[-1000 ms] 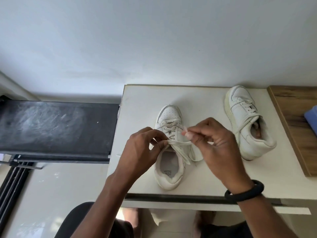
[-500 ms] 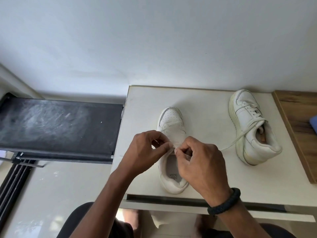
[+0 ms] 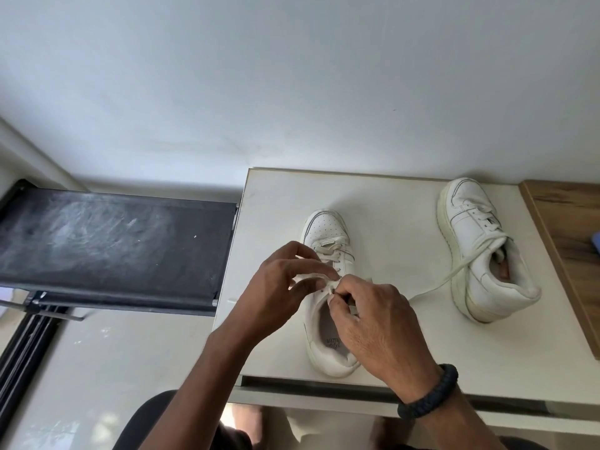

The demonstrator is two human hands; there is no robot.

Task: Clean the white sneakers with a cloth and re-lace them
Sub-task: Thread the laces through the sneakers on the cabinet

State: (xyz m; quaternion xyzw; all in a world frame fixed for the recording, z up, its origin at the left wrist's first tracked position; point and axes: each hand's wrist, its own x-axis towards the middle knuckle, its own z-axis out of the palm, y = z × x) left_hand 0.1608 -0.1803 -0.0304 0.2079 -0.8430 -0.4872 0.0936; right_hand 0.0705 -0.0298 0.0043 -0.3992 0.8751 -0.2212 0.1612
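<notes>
Two white sneakers stand on a white table [image 3: 389, 203]. The near sneaker [image 3: 326, 228] points its toe away from me, and both my hands work at its upper eyelets. My left hand [image 3: 282, 287] pinches a bit of white lace or tongue at the shoe's left side. My right hand [image 3: 370, 323], with a dark braided wristband, pinches the lace end at an eyelet. The far sneaker [image 3: 483, 251] sits to the right, tilted, and its loose lace [image 3: 454, 274] trails across the table toward my right hand.
A wooden surface [image 3: 571, 241] borders the table on the right, with a blue object [image 3: 596, 245] at the frame edge. A black dusty shelf [image 3: 110, 241] extends to the left, lower than the table. A pale wall rises behind.
My right hand has come in from the right and lowered onto the near sneaker's eyelets, meeting my left hand there. The camera view shifted slightly left.
</notes>
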